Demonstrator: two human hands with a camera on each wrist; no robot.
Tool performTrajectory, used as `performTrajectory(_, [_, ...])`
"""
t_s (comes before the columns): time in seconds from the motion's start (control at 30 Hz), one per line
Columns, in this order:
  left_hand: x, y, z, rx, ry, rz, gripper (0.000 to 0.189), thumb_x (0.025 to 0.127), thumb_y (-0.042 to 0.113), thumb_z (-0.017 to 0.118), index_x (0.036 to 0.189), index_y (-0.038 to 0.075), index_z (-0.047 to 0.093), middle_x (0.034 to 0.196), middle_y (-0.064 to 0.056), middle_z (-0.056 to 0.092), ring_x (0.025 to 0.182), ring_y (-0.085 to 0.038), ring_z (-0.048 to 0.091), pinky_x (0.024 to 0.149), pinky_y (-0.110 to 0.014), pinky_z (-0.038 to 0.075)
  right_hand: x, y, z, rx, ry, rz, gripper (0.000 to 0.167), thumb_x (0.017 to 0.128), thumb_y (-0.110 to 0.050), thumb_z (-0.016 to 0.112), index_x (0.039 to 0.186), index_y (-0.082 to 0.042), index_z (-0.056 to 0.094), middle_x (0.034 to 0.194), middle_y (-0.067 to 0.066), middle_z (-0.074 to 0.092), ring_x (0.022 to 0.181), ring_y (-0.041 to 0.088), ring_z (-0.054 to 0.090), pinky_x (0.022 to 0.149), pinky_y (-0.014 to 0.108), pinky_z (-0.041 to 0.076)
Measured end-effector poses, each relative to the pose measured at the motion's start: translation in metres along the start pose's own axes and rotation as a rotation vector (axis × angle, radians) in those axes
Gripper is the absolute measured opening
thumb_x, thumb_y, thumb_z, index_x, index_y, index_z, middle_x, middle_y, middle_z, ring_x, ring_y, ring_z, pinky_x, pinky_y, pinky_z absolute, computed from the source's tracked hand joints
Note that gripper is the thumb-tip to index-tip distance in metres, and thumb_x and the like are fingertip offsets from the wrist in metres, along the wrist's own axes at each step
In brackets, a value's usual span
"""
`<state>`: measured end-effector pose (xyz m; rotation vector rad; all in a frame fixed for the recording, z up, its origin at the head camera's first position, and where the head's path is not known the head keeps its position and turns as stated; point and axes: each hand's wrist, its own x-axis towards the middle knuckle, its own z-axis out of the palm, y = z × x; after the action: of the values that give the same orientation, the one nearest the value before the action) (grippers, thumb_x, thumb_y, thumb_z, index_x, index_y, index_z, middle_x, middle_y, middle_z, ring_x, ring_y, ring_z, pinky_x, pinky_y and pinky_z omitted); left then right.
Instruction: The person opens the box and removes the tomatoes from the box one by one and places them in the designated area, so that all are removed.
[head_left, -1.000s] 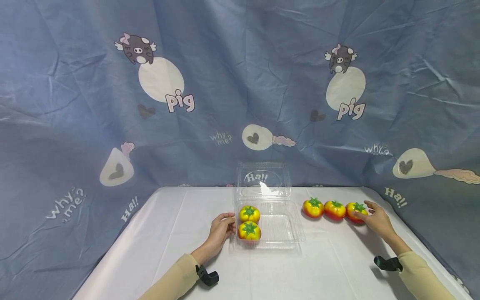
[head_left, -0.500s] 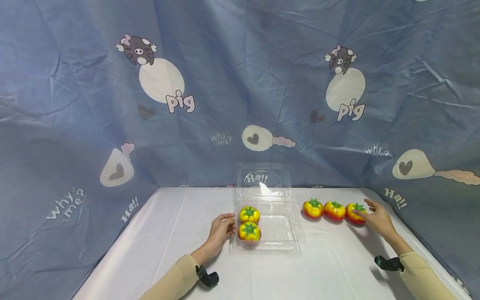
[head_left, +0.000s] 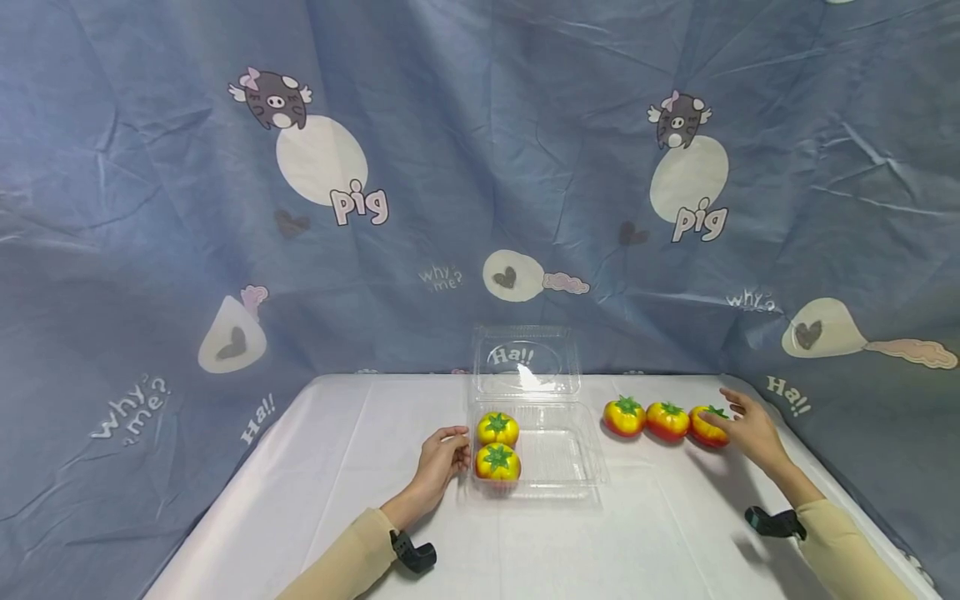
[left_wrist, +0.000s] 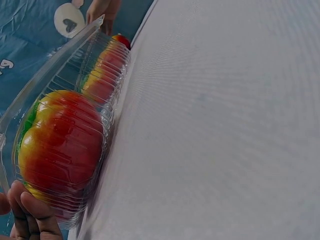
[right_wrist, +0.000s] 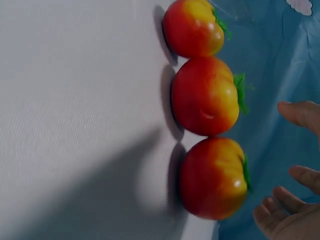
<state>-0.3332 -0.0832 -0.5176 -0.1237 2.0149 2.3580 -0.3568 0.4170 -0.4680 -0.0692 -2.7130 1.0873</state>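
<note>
Inside a clear plastic clamshell box [head_left: 558, 454], two yellow-and-red toy tomatoes with green leaf tops stand along the left side, a rear tomato [head_left: 497, 428] and a front tomato [head_left: 498, 463]. My left hand [head_left: 438, 467] rests at the box's left wall, its fingers [left_wrist: 42, 215] loosely bent right by the ribbed side. To the right of the box, three more tomatoes form a row on the table. My right hand [head_left: 752, 429] hovers at the rightmost tomato [right_wrist: 214, 179], thumb and fingers spread, with a gap to the tomato in the right wrist view.
The box's lid [head_left: 527, 360] stands raised at the back. A middle tomato [head_left: 667, 422] and a left tomato [head_left: 624, 416] sit close against each other in the row. White cloth covers the table [head_left: 637, 542], and a blue printed curtain [head_left: 420, 167] hangs behind.
My right hand has lifted slightly away from the rightmost tomato, which stays in its place. The left hand and the box have not moved.
</note>
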Motion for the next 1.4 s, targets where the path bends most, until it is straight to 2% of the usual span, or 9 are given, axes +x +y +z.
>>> performTrajectory(0.17, [0.002, -0.002, 0.0, -0.005, -0.004, -0.002, 0.036, 0.091, 0.009, 0.053, 0.123, -0.008, 0.048, 0.076, -0.003, 0.056, 0.063, -0.011, 0.052, 0.057, -0.023, 0.046, -0.003, -0.013, 0.001, -0.006, 0.015, -0.051, 0.084, 0.085, -0.042, 0.07, 0.144, 0.007, 0.034, 0.142, 0.037, 0.036, 0.126, 0.054, 0.039, 0.1, 0.063, 0.036])
performTrajectory(0.43, [0.002, -0.002, -0.002, 0.004, -0.021, 0.002, 0.039, 0.093, 0.011, 0.052, 0.127, -0.009, 0.046, 0.078, -0.003, 0.056, 0.064, -0.011, 0.051, 0.058, -0.024, 0.046, -0.006, -0.035, 0.008, 0.032, 0.05, -0.185, 0.075, 0.084, -0.032, 0.074, 0.139, 0.008, 0.042, 0.138, 0.035, 0.042, 0.124, 0.051, 0.044, 0.101, 0.058, 0.038])
performTrajectory(0.6, [0.002, -0.001, -0.001, 0.003, -0.016, 0.002, 0.038, 0.092, 0.009, 0.052, 0.125, -0.009, 0.047, 0.076, -0.003, 0.056, 0.063, -0.011, 0.051, 0.057, -0.023, 0.046, -0.008, -0.043, 0.013, 0.037, 0.066, -0.223, 0.072, 0.084, -0.028, 0.075, 0.138, 0.008, 0.043, 0.137, 0.034, 0.045, 0.123, 0.05, 0.046, 0.1, 0.056, 0.038])
performTrajectory(0.87, [0.0, -0.001, -0.001, 0.001, -0.014, 0.023, 0.037, 0.09, 0.009, 0.053, 0.122, -0.01, 0.047, 0.075, -0.003, 0.055, 0.062, -0.011, 0.051, 0.056, -0.023, 0.046, -0.012, -0.054, 0.02, 0.046, 0.061, -0.253, 0.068, 0.083, -0.025, 0.075, 0.136, 0.008, 0.046, 0.136, 0.032, 0.045, 0.122, 0.05, 0.047, 0.1, 0.055, 0.039])
performTrajectory(1.17, [0.001, -0.002, -0.001, 0.003, -0.007, 0.014, 0.034, 0.09, 0.009, 0.052, 0.12, -0.008, 0.049, 0.075, -0.004, 0.055, 0.062, -0.012, 0.051, 0.056, -0.023, 0.046, -0.016, -0.066, 0.029, 0.065, -0.013, -0.26, 0.069, 0.084, -0.025, 0.074, 0.139, 0.005, 0.044, 0.138, 0.033, 0.044, 0.124, 0.05, 0.046, 0.1, 0.055, 0.04])
performTrajectory(1.4, [0.001, -0.001, -0.001, 0.005, -0.006, 0.01, 0.035, 0.091, 0.009, 0.053, 0.122, -0.007, 0.049, 0.076, -0.003, 0.055, 0.063, -0.012, 0.051, 0.057, -0.023, 0.046, -0.02, -0.077, 0.035, 0.097, -0.062, -0.222, 0.072, 0.083, -0.03, 0.075, 0.141, 0.0, 0.043, 0.139, 0.03, 0.045, 0.126, 0.048, 0.046, 0.101, 0.055, 0.041])
